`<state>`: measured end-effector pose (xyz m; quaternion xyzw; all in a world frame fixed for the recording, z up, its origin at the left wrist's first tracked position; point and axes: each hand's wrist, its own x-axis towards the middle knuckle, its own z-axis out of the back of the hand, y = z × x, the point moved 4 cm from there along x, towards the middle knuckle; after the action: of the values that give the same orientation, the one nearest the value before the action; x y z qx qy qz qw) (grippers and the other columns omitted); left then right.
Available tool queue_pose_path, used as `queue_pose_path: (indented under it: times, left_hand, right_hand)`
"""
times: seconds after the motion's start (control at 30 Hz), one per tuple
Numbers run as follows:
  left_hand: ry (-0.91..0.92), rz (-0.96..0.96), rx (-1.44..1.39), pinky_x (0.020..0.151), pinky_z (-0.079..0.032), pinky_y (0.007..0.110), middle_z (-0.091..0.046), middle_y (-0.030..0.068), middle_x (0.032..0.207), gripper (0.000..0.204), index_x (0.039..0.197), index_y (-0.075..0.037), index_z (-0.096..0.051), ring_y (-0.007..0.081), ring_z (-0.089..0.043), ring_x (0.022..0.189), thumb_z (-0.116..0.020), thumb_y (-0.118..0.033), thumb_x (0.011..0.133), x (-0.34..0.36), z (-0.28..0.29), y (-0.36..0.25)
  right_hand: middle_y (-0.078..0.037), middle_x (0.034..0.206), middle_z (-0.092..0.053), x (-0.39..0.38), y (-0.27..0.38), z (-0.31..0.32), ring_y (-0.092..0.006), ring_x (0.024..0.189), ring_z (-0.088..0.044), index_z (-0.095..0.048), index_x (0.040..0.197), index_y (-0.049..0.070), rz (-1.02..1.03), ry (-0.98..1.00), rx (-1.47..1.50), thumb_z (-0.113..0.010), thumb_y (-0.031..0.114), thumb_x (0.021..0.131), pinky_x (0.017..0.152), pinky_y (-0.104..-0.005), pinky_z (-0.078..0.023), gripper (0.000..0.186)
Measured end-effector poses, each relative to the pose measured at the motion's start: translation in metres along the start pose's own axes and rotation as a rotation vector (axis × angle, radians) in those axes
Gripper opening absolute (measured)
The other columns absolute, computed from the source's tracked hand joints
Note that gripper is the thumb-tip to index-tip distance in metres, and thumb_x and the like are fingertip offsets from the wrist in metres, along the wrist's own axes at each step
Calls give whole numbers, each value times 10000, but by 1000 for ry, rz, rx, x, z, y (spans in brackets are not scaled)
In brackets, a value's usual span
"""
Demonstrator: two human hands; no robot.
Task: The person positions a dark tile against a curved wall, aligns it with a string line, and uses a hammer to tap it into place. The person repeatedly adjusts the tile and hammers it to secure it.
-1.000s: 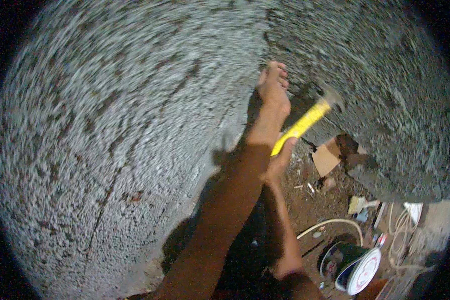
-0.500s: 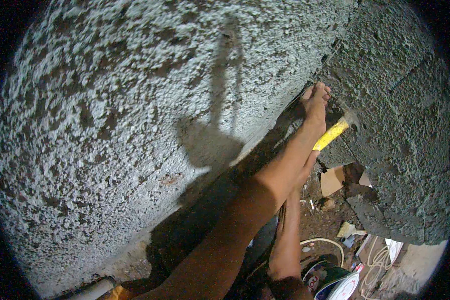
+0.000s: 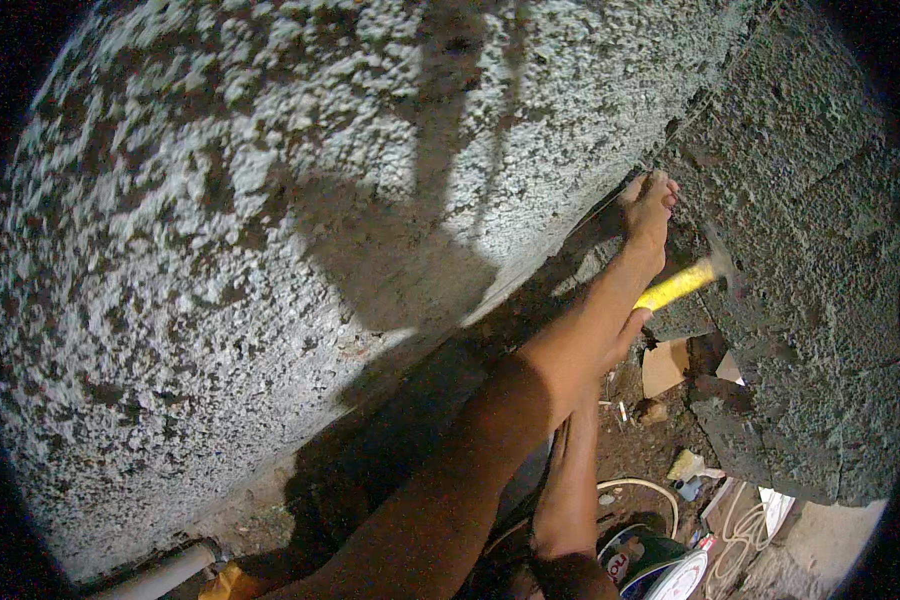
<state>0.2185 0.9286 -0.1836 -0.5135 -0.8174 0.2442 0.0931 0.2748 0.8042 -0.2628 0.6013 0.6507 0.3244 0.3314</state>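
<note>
My left forearm reaches up from the lower left, and my left hand [image 3: 652,208] is closed at the joint between the pale rough wall [image 3: 220,250] and the darker grey wall [image 3: 820,240]. Whatever its fingers pinch, if anything, I cannot make out. Below it, partly hidden behind the left forearm, my right hand [image 3: 626,335] grips a hammer [image 3: 678,284] by its yellow handle. The hammer head is smeared by motion in front of the grey wall, just to the right of my left hand; whether it touches the wall I cannot tell.
A bucket [image 3: 625,548] with a white lid stands at the bottom. Nearby lie a brush [image 3: 686,465], a pale hose [image 3: 650,483] and a coiled cord [image 3: 738,530]. Cardboard [image 3: 664,367] lies by the grey wall. A pipe [image 3: 160,573] runs along the lower left.
Both hands sit slightly farther right and lower in the picture as the view shifts. The hammer handle has tipped closer to level, and the shadow on the pale wall has grown larger.
</note>
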Motion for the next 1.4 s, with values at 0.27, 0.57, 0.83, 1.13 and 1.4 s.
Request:
queue_pose_path:
  times: [0.27,0.57,0.83,1.13,1.4]
  left_hand:
    - [-25,-15,-47,531,-339,212,-567,-36,715,187,752,-120,-566,49,-448,609,-567,-277,854,-5,-1,0]
    - [-44,-7,-48,526,-347,200,-588,-47,742,178,779,-148,-573,45,-469,622,-591,-316,831,-2,-2,6]
    - [-34,-13,-39,523,-358,184,-573,-40,728,168,779,-137,-585,47,-465,616,-601,-297,826,-4,-2,3]
    - [-31,-15,-7,556,-316,212,-570,-56,731,150,774,-143,-557,36,-437,618,-566,-267,857,-6,-1,-2]
    - [21,-21,137,881,-390,315,-563,83,1083,325,1156,-34,-507,172,-522,994,-527,-180,867,-17,17,1]
  right_hand:
    - [-122,1206,-461,2,3,1,-253,1092,-430,-382,1256,8,10,0,-14,-233,566,911,956,-363,-314,672]
    - [-114,1174,-478,1,4,-2,-248,1056,-449,-400,1237,11,4,2,-11,-243,553,916,929,-365,-332,648]
    - [-107,1145,-493,4,4,-5,-243,1024,-465,-416,1220,14,9,5,-14,-252,541,921,906,-366,-348,628]
    - [-100,1114,-510,-8,3,4,-238,987,-484,-434,1201,17,33,-15,-96,-262,528,925,879,-368,-367,605]
    - [-23,713,-541,-66,20,95,-174,677,-513,-549,878,16,165,-196,-1011,-452,444,901,614,-311,-408,440]
